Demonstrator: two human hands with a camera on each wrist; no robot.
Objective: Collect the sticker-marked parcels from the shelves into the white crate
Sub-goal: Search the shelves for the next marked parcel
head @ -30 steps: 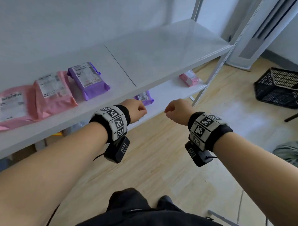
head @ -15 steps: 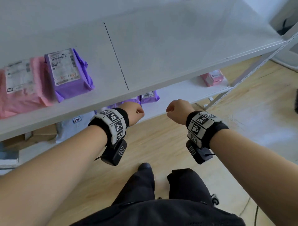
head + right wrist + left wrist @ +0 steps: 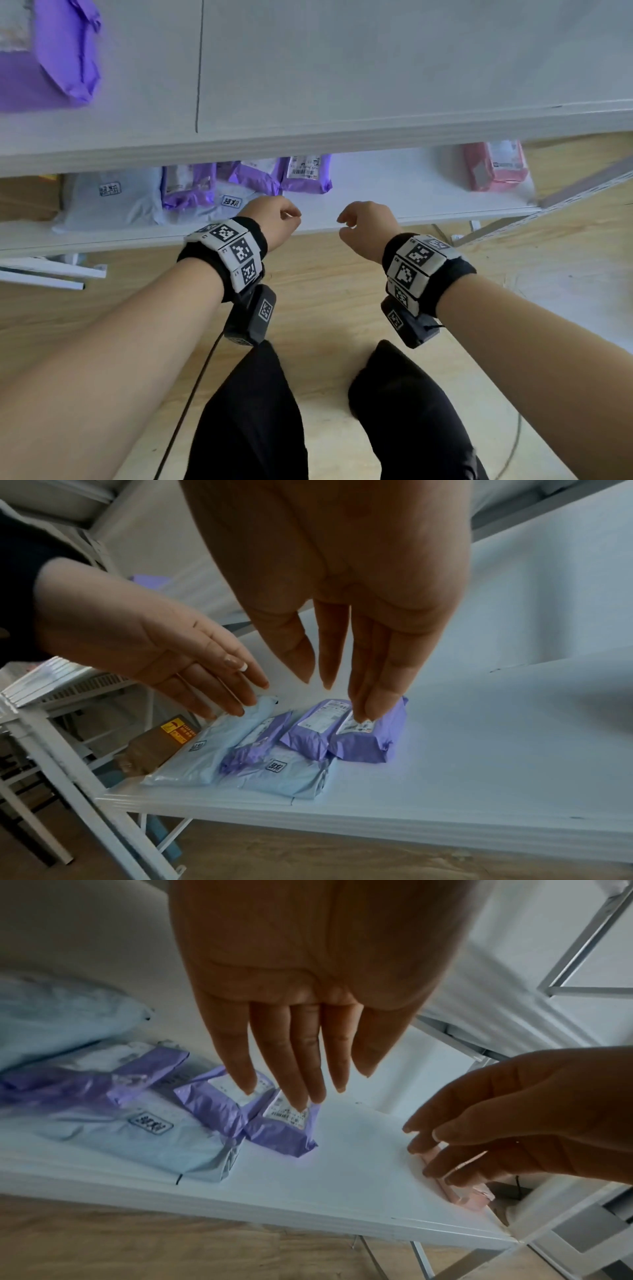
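My left hand (image 3: 277, 219) and right hand (image 3: 363, 222) hover side by side before the front edge of the lower shelf (image 3: 394, 185), both empty. In the wrist views the left hand's fingers (image 3: 291, 1056) and the right hand's fingers (image 3: 342, 642) hang straight and relaxed above the parcels. A purple labelled parcel (image 3: 306, 173) lies nearest, with two more purple parcels (image 3: 255, 174) (image 3: 188, 185) and grey-blue parcels (image 3: 109, 198) to its left. A pink parcel (image 3: 495, 166) sits at the shelf's right end. Another purple parcel (image 3: 51, 58) lies on the upper shelf (image 3: 342, 68). No white crate is in view.
The upper shelf overhangs the lower one just above my hands. A brown cardboard box (image 3: 150, 748) stands left of the grey-blue parcels. A slanted metal upright (image 3: 582, 185) closes the shelf's right end. My black-trousered legs (image 3: 257, 411) and a cable (image 3: 191, 394) are over the wooden floor.
The view has tipped down from the upper shelf to the lower shelf. Both hands stayed near the shelf edge and loosened from fists to relaxed fingers.
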